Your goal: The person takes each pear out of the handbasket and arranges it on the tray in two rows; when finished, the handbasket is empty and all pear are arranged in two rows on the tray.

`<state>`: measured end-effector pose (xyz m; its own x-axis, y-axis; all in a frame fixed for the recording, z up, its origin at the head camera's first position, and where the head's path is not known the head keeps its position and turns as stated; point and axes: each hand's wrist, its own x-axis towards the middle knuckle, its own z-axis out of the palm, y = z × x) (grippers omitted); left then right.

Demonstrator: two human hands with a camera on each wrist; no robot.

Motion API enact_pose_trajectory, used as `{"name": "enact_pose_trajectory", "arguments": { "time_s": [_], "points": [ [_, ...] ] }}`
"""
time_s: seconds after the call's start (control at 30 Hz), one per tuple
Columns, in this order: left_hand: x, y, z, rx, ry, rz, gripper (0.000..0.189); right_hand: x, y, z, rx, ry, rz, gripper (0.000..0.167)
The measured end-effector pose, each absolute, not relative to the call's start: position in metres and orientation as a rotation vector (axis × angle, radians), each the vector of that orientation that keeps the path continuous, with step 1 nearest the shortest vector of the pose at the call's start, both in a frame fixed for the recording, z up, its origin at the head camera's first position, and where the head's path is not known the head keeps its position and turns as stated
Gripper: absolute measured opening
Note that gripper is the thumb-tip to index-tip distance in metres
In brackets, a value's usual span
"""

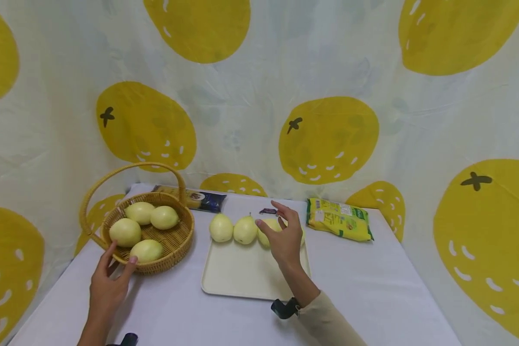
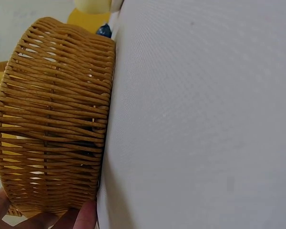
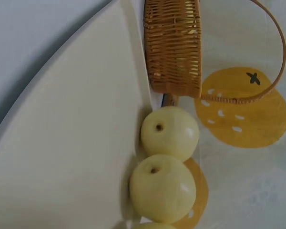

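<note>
Pears [image 1: 245, 231], pale yellow-green, set side by side along the far edge of the serving tray [image 1: 242, 274].

Head view: row axis running left to right across the tray; at least three pears distinguishable, right end partly masked by the right hand [image 1: 287, 240]. Right hand over the tray's far right part, thumb and forefinger wide apart, nothing visibly held; directly at the masked end of the row, and nearer to it than the left hand [image 1: 108, 286]. Left hand left of the tray, gripping the near rim of the handled wicker basket [image 1: 173, 259]. Inside, four similar pale fruits [image 1: 140, 213], probably also pears. Dark blue packet [image 1: 209, 201] beyond the tray's far left corner, partly behind the basket; yellow packet [image 1: 339, 219] beyond the tray's far right corner.

Left wrist view: basket base on the white cloth [image 2: 205, 119], fingers against the woven wall.

Right wrist view: two pears touching, a third cut off by the lower border; dimpled ends towards the tray's bare floor. Basket just past the row's left end. No fingers in frame; grip width not verifiable from this view.
</note>
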<state>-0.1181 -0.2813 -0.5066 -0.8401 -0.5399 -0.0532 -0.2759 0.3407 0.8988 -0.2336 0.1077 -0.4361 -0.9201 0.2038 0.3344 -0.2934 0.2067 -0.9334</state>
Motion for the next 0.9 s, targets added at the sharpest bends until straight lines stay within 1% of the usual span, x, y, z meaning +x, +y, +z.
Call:
{"name": "enact_pose_trajectory", "arguments": {
  "time_s": [0.23, 0.9],
  "points": [
    [-0.119, -0.281, -0.508, 0.689, -2.335, -1.500, 0.084, -0.231, 0.073, -0.430, 0.242, -2.077, 1.841, 0.061],
    [-0.118, -0.281, -0.509, 0.670, -2.343, -1.476, 0.085, -0.228, -0.011, -0.440, 0.523, -2.202, 1.922, 0.060]
  ]
}}
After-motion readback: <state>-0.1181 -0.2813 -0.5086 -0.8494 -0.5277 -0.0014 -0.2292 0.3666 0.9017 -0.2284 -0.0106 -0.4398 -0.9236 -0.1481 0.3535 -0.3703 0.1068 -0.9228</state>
